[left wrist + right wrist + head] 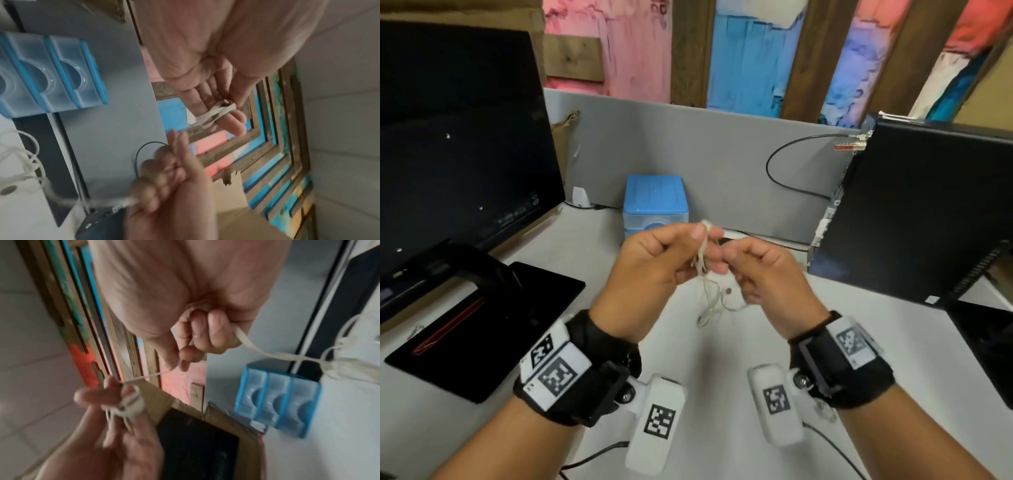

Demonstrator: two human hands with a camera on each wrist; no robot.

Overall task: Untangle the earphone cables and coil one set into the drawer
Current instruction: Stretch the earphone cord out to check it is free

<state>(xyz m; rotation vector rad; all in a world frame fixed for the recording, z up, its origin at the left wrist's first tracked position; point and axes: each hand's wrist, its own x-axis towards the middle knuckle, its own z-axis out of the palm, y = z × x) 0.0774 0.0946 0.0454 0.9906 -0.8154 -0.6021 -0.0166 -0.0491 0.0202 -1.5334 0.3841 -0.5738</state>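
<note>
Head view: we see both hands raised above the desk (722, 359), before the blue drawer unit (655, 202). Our left hand (654, 270) has white earphone cable (703, 263) wrapped round its fingers (236, 123), thumb pressing it. Our right hand (763, 277) pinches a strand; loose loops dangle between.

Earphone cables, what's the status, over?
Left hand and right hand both pinching the white cable, winding. Blue drawers shut. Nothing blocking.

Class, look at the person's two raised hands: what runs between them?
A short taut stretch of white earphone cable runs from the left hand to the right hand; the right wrist view shows it best.
</note>
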